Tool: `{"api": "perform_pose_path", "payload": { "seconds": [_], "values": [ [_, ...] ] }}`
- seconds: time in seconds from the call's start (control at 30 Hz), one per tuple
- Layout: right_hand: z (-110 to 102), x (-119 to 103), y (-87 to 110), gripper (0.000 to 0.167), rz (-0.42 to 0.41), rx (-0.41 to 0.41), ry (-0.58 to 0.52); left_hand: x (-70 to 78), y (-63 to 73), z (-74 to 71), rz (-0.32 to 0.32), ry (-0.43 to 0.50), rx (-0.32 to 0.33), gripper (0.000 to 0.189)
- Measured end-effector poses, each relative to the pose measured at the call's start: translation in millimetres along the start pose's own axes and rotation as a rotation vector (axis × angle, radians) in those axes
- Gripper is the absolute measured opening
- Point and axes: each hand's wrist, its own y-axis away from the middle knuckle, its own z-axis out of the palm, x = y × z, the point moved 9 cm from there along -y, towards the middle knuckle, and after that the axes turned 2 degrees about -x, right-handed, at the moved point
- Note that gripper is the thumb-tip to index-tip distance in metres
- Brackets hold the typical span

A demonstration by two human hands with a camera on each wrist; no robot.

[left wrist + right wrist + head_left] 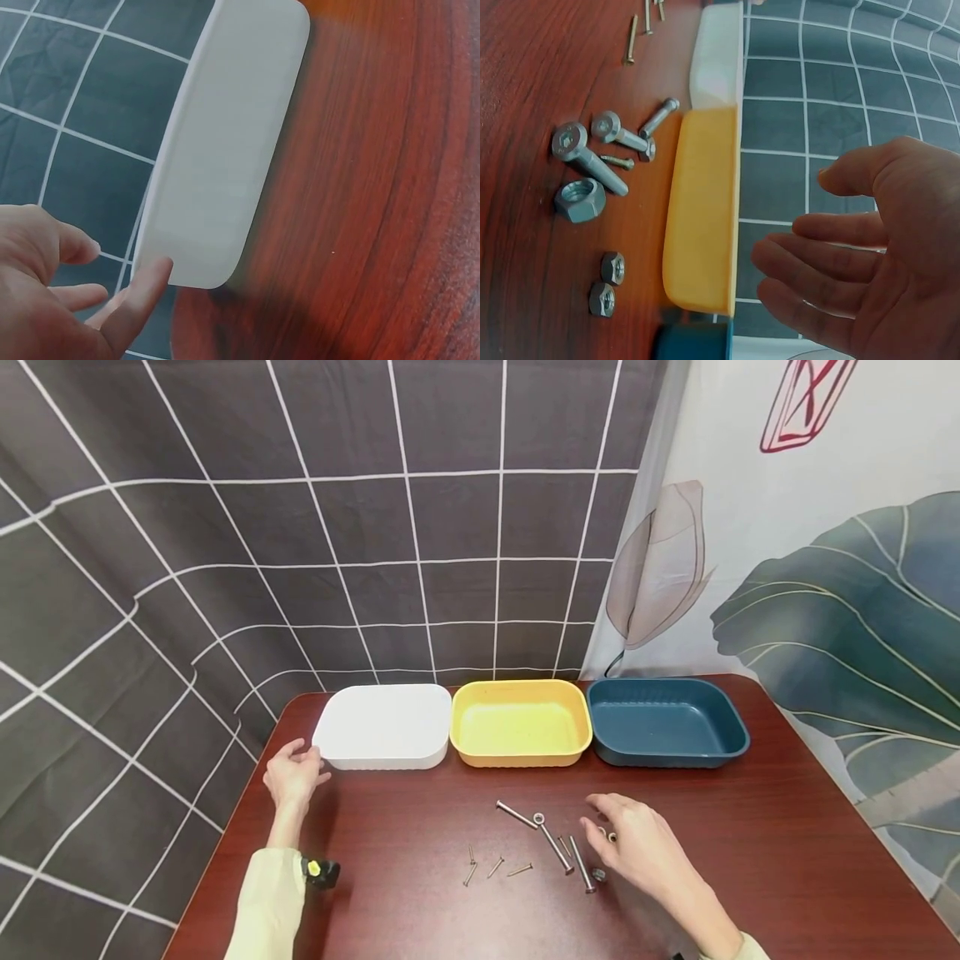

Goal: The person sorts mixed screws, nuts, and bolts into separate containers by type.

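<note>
My left hand [292, 774] is at the left end of the white bin [384, 727], fingers loosely bent and fingertips right at its side. In the left wrist view one extended finger overlaps the bin's near end. Over the right part of the table my right hand [645, 843] hovers with relaxed fingers and nothing in its grasp. Beneath and beside it lie a large hex nut [581, 200], two smaller nuts [613, 268] and several metal bolts [582, 864]. Another nut [538, 818] sits against a bolt. Several small brass-coloured screws [522, 869] are scattered further left.
A yellow bin [521, 762] and a dark blue bin [667, 760] stand in a row with the white one along the back of the reddish-brown table [405, 893]. A grey gridded cloth [457, 518] hangs behind, and a leaf-patterned curtain [847, 602] at the right.
</note>
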Motion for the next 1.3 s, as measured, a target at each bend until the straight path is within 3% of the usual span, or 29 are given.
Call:
{"api": "perform_pose_path", "payload": {
  "seconds": [0.37,0.6,0.93,1.13,1.3],
  "values": [
    [6,-17,3.1,0.016,-0.101,0.073,-0.042,-6.1,-9.3,3.4,-0.048,0.009,0.013,0.045],
    [12,-21,4.2,0.016,-0.120,0.078,-0.090,-9.0,-12.8,7.0,-0.081,0.048,-0.001,0.047],
    [34,-28,8.1,0.016,-0.096,-0.065,-0.325,-21.4,-18.4,11.6,-0.163,0.175,-0.031,0.046],
    [49,-30,11.3,0.015,-0.091,-0.098,-0.457,-26.6,-20.2,12.2,-0.205,0.196,-0.036,0.048],
    [65,-29,12.8,0.014,-0.045,-0.173,-0.554,-28.0,-20.5,12.3,-0.225,0.206,-0.039,0.050]
  ]
}}
